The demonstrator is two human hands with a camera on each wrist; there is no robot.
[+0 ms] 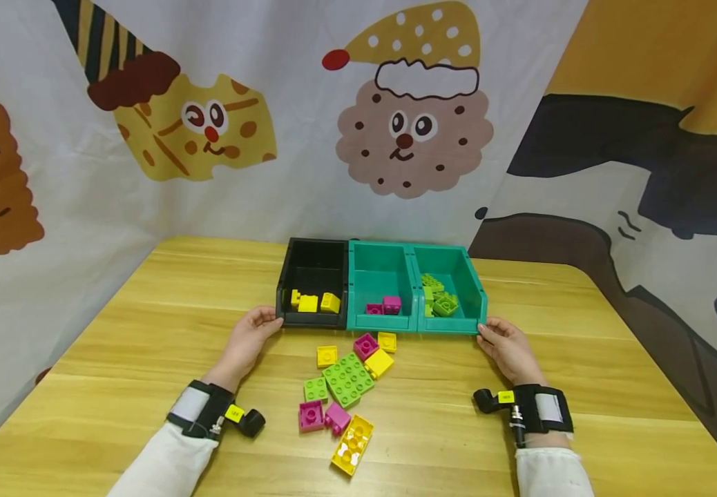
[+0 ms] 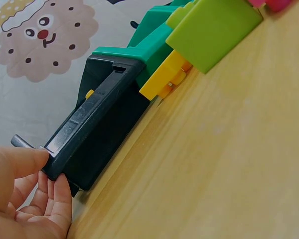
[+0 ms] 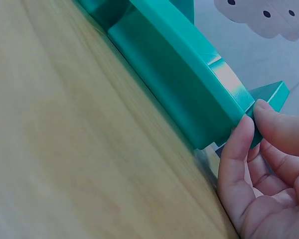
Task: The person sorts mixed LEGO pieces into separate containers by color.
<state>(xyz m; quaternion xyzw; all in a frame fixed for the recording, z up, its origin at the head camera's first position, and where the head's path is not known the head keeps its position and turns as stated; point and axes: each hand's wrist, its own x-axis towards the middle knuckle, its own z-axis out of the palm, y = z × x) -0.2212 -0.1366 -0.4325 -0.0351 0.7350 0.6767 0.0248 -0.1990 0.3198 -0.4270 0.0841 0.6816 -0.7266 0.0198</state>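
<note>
Three storage bins stand side by side: a black bin (image 1: 316,320), a middle teal bin (image 1: 382,323) and a right teal bin (image 1: 448,326). My left hand (image 1: 243,347) pinches the black bin's front left corner, thumb above and fingers below in the left wrist view. At the other end, my right hand (image 1: 512,350) pinches the right teal bin's front corner between thumb and forefinger. Yellow bricks (image 1: 308,304) lie in the black bin, magenta bricks (image 1: 392,304) in the middle one, light green bricks (image 1: 445,304) in the right one.
Loose toy bricks lie on the wooden table (image 1: 433,428) before the bins: a large green brick (image 1: 348,379), a small green brick (image 1: 316,389), a long yellow brick (image 1: 353,445), a magenta brick (image 1: 311,416) and several others. Behind the table hangs a printed cloth (image 1: 296,200).
</note>
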